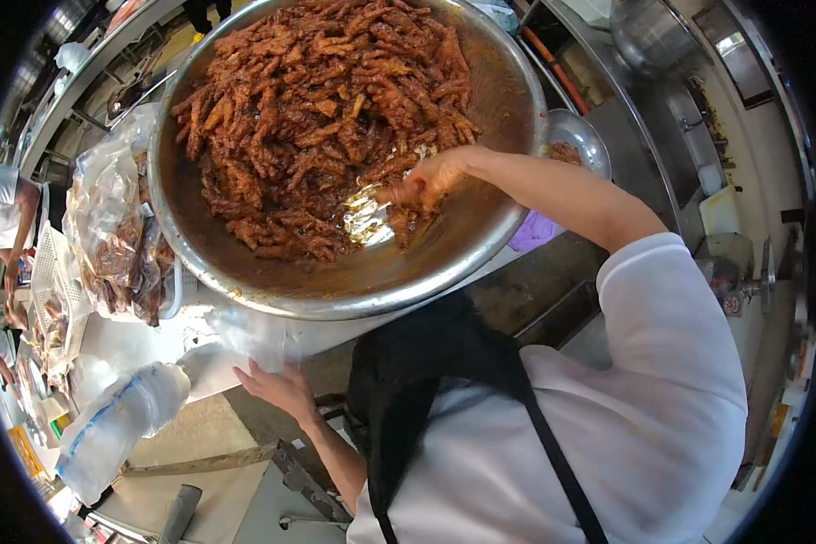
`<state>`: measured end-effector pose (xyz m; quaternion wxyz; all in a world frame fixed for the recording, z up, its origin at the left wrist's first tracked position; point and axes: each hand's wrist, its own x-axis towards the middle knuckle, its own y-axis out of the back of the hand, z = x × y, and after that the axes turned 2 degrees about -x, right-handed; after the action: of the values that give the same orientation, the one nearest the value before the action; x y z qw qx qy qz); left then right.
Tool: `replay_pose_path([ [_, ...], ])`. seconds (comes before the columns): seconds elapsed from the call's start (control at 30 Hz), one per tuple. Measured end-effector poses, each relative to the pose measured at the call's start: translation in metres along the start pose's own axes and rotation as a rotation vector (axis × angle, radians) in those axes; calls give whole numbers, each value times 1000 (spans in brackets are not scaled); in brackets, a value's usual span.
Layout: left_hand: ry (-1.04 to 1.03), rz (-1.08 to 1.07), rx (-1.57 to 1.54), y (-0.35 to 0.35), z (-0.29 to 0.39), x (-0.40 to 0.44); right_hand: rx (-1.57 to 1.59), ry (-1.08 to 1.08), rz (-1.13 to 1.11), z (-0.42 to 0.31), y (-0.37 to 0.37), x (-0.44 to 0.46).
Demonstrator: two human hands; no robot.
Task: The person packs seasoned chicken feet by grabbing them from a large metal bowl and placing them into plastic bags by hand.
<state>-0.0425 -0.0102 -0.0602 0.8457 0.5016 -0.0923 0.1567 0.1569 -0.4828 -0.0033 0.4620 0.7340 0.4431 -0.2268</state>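
A wide steel bowl [480,272] holds a large heap of reddish-brown, sauce-coated chicken feet [308,118]. My right hand [431,177] reaches into its right side, fingers curled down around some of the feet. Beside those fingers is a shiny, sauce-smeared metal surface [369,218]; whether it is bare bowl or a utensil I cannot tell. Below the bowl's near rim, my left hand [279,390] has its fingers stretched out, close to a blurred clear plastic container [249,334]. Contact between them is unclear.
A long sleeve of stacked clear plastic containers [122,426] lies at lower left. Bags of brown food [109,218] stand left of the bowl. A smaller steel bowl [594,140] and a purple cloth [533,232] are at right. Another person [4,213] stands at far left.
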Motion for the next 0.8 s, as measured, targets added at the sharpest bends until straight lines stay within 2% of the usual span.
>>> replay_pose_path([
  [0.03,44,34,-64,-6,-27,-8,2,152,-89,5,-3,-1],
  [0.13,188,53,-117,6,-34,0,222,-81,-11,38,-2,21],
  [0.17,237,50,-106,17,-30,6,10,50,199,18,6,7],
  [0.27,440,-1,-72,33,-17,13,-146,60,589,-12,9,13],
  [0.4,443,191,-106,42,-23,15,-16,-146,661,-60,8,15],
  [0.43,412,230,-78,45,-19,15,119,-111,716,-63,7,16],
  [0.47,380,272,-49,47,-17,16,91,-45,801,-65,9,19],
  [0.57,585,321,-218,45,-21,18,-84,155,1042,-89,20,21],
  [0.63,496,302,-176,47,-15,26,-317,251,1145,-93,36,52],
  [0.7,437,222,-148,54,-2,32,-472,-9,1002,-101,48,87],
  [0.77,396,124,-153,54,4,49,-398,75,1116,-94,40,110],
  [0.8,414,148,-178,55,0,53,-363,116,1182,-87,40,117],
])
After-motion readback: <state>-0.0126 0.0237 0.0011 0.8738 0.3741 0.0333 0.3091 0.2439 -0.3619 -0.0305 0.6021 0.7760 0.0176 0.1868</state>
